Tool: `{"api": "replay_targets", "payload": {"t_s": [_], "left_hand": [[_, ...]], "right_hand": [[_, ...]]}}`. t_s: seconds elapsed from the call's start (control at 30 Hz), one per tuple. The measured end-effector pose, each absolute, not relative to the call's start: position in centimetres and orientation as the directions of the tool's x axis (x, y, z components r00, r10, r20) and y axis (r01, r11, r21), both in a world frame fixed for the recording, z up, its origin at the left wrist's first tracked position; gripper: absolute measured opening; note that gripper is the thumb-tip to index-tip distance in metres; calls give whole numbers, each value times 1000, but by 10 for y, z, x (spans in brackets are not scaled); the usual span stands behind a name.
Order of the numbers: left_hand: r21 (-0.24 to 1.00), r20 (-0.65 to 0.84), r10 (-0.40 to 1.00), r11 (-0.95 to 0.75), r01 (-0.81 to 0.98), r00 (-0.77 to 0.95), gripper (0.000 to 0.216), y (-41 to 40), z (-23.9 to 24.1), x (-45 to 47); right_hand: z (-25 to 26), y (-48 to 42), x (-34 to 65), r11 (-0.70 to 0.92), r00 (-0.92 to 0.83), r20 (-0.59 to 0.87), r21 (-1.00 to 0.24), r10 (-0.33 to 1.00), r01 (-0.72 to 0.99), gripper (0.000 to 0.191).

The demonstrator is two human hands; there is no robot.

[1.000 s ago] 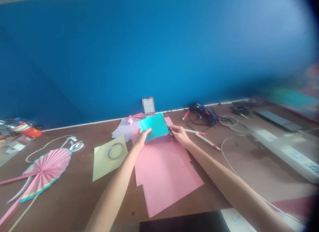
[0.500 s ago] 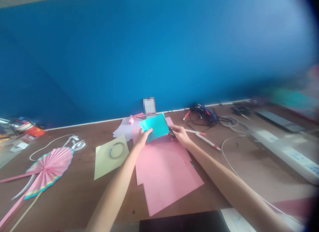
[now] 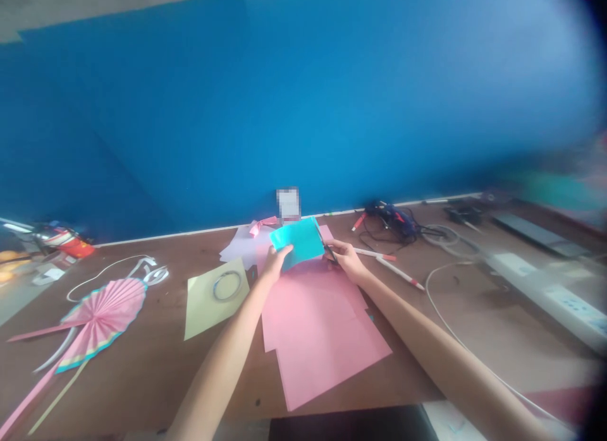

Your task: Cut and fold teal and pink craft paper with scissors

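Observation:
My left hand (image 3: 279, 263) grips the left side of a turquoise sheet of paper (image 3: 300, 240), its thumb lying on top. The sheet is held up over a stack of pink paper (image 3: 322, 340). At the sheet's right edge, my right hand (image 3: 347, 261) is closed round dark scissors (image 3: 331, 251), whose blades run up along that edge. The handles are mostly hidden by the fingers. To the left of my left arm lies a pale yellow sheet (image 3: 202, 311) with a ring-shaped roll of tape (image 3: 227, 285) on it.
A pink pleated paper fan (image 3: 107, 318) lies at the left. Two white-and-red pens (image 3: 401, 273) sit right of my right hand. Tangled cables (image 3: 393, 221), a white power strip (image 3: 545, 289) and a trailing cord (image 3: 436, 308) occupy the right. A blue partition (image 3: 284, 112) borders the table's back.
The scissor blades now show along the turquoise sheet's right edge, where they were less visible before. The whole view has shifted slightly; both hands keep their holds.

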State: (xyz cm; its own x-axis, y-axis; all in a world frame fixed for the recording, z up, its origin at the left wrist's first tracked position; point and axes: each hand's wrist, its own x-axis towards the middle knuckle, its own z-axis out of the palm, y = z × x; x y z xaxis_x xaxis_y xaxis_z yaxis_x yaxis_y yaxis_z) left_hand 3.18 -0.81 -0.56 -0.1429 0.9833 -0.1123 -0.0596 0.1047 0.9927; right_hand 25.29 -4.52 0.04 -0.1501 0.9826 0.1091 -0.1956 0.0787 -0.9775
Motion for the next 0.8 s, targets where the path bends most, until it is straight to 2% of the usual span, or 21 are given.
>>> {"api": "replay_targets", "payload": {"t_s": [0.23, 0.67, 0.8], "left_hand": [[991, -87, 986, 72, -109, -140, 45, -6, -5, 34], [992, -107, 982, 94, -89, -158, 45, -7, -5, 33], [992, -106, 982, 94, -83, -156, 45, -7, -5, 33]], "right_hand": [[5, -49, 254, 97, -202, 138, -975, 970, -200, 37], [2, -48, 255, 89, -172, 122, -978, 978, -191, 41], [4, -49, 255, 90, -193, 128, -977, 973, -192, 36]]}}
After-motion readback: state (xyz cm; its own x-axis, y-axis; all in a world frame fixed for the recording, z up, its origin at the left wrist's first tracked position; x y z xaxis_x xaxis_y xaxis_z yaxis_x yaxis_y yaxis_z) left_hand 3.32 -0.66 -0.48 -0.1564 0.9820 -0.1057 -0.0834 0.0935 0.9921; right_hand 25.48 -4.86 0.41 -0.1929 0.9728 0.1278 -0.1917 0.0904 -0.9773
